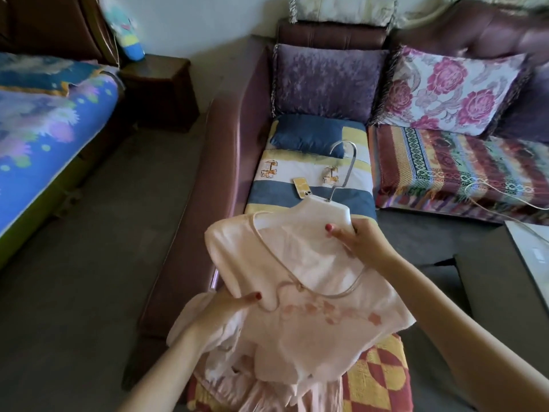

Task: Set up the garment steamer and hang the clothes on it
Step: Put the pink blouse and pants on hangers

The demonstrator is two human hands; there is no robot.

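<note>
Sofa edge: both hands hold hangered blouse.

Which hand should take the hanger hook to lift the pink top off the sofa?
Right, probably. The right hand already grips the white hanger at its shoulder, just below the metal hook. The left hand pinches the pink top near its neckline, farther from the hook.

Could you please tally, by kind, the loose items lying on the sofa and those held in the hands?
Cushions: 3: purple, floral, blue
Phones: 1
Hangers: 1
Pink garments on the hanger: 1
Total: 6
</note>
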